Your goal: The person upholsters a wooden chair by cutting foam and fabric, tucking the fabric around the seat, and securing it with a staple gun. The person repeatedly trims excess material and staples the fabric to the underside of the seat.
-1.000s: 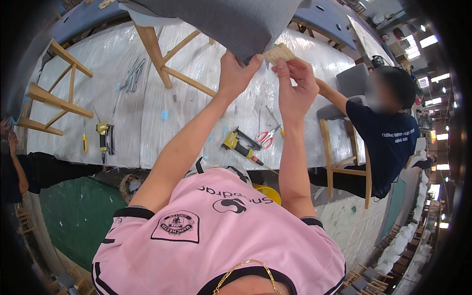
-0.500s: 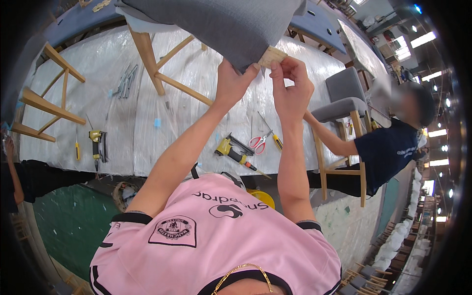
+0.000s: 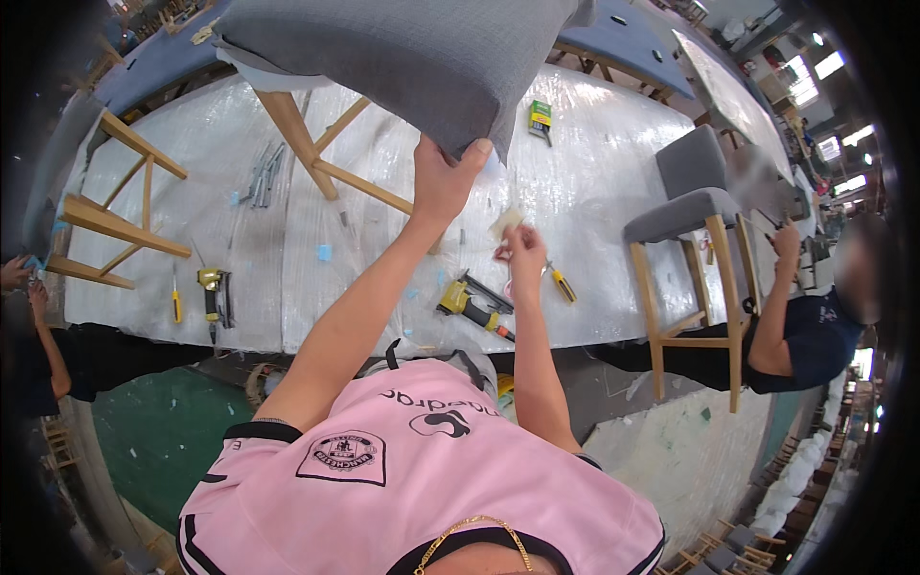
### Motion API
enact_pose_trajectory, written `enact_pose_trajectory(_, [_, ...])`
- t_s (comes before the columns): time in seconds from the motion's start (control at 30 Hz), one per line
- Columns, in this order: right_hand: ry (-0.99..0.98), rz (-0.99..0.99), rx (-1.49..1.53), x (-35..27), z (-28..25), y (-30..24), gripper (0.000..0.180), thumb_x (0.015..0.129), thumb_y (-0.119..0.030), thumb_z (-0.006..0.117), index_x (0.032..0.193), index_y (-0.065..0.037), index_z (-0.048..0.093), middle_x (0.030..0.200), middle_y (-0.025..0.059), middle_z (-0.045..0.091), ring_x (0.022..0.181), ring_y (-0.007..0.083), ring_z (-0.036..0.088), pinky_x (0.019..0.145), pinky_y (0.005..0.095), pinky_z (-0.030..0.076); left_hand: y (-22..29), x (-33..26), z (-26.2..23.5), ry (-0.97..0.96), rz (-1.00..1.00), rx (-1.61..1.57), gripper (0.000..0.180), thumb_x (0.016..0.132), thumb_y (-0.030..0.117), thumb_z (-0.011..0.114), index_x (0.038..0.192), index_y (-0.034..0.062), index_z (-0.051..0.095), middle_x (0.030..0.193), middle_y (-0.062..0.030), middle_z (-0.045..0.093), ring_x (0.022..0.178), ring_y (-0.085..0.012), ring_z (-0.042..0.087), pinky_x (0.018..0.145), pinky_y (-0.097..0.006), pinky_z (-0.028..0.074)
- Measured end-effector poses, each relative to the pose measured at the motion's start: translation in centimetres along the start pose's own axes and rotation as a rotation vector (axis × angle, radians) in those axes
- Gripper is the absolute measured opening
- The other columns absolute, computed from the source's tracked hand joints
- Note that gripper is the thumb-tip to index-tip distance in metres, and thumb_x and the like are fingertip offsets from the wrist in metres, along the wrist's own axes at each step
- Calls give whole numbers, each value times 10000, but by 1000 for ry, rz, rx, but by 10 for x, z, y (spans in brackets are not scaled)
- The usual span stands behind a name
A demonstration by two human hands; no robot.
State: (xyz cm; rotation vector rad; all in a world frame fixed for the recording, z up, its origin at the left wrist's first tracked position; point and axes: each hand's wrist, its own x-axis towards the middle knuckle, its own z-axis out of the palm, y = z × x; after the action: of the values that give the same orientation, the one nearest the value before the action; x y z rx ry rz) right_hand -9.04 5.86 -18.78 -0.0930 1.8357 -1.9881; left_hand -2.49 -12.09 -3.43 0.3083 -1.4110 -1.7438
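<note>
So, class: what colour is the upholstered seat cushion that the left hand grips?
Grey woven fabric, gripped by the left hand; the head view shows it.

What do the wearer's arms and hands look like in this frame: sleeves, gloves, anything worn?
Both hands are bare: no gloves on the left hand or the right hand, and no watch or band shows. Forearms are uncovered. The pink shirt has short sleeves with black trim at the cuff, and a round black-and-white crest on the front.

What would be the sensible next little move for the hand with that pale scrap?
Probably set the pale scrap down on the plastic-covered table. The right hand pinches it away from the grey upholstered chair seat, whose corner the left hand grips alone.
</note>
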Motion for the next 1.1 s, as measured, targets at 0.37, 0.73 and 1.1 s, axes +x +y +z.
enact_pose_trajectory(0.37, [-447,-71,-1390,-29,-85,244,396,835,-191,689,1180,-4,635,1151,189,694,1094,375,656,930,513,510,2,-7,-12,165,-78,89,669,876,322,729,1376,-26,453,1326,-119,538,1192,-191,528,1028,-359,422])
enact_pose_trajectory(0.73, [-605,-64,-838,1,-98,133,505,764,-324,785,1104,34,679,974,211,726,895,349,715,816,434,541,-6,-5,-6,234,12,122,500,887,380,622,1221,14,554,1081,-38,594,1011,-152,552,895,-339,438])
enact_pose_trajectory(1.1, [-523,-387,7,-34,-13,-194,324,890,-141,797,1151,26,702,1032,64,746,902,120,677,819,287,542,-16,3,-17,146,-12,137,540,924,336,598,1347,10,526,1230,-58,615,1137,-179,577,1019,-343,427])
